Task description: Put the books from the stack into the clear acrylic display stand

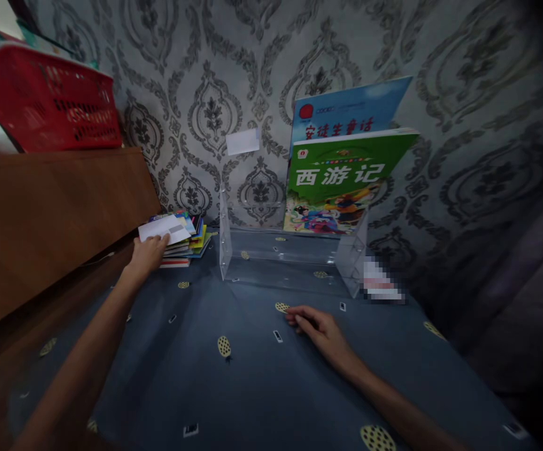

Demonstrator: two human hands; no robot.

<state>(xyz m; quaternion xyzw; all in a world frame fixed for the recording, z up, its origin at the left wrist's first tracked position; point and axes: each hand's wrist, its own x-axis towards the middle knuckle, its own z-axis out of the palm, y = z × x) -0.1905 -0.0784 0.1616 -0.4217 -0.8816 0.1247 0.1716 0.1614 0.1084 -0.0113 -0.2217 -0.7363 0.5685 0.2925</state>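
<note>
My left hand (pixel 149 252) reaches to a pile of books (pixel 177 252) at the left back. Its fingers are bent over the near edge of a thin white sheet or booklet (pixel 165 229) on top; which of the two it is, I cannot tell. My right hand (pixel 320 332) is low over the dark blue cloth, fingers curled together, with nothing visible in them. Behind it stands a clear acrylic rack (pixel 224 244). A green picture book (pixel 334 181) stands upright at the rack's right end, in front of a blue book (pixel 351 106) that shows above it.
A dark blue cloth (pixel 252 388) with pineapple prints covers the surface. On a brown wooden cabinet (pixel 50 225) at left sits a red plastic basket (pixel 59 100). Patterned wallpaper (pixel 210 113) bears a white label (pixel 242 143). A blurred-out item (pixel 381 282) lies right of the rack.
</note>
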